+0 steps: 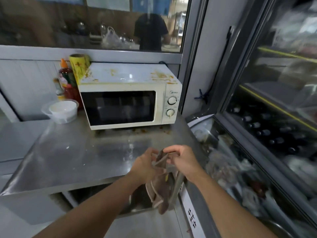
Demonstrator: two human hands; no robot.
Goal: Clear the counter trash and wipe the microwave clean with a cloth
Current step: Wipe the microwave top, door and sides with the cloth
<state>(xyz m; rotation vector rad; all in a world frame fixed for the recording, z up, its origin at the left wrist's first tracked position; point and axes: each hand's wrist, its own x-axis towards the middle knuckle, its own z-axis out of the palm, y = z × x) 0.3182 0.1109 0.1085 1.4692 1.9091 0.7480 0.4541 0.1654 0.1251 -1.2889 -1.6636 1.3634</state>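
While both forearms reach in from the near edge, the left hand (145, 164) and the right hand (184, 160) meet above the near right corner of the brushed stainless-steel counter (68, 157), each gripping the top of a crumpled brown-grey cloth with a pale stitched hem (162, 191). The left hand's fingers are curled round a bunched fold of the fabric; the right hand's thumb and fingers pinch the upper edge just beside it. The rest of the cloth hangs down past the counter's front lip.

Farther back, small white specks lie scattered on the bare metal, and orange-brown crumbs sit on the counter just in front of the cream-white microwave oven with a dark glass door and two round dials (128, 100). Its top is streaked and spotted with orange-brown smears, thickest at the far right and along the left edge.

Left of the microwave stands a clear plastic round container with a white lid (60, 110). Behind that, against the grey wall panel, stand red sauce bottles with an orange cap (66, 79) and a yellow patterned roll (79, 67) leaning against the microwave's far left corner.

To the right, a glass-fronted display fridge (274, 117) holds dark bottles.
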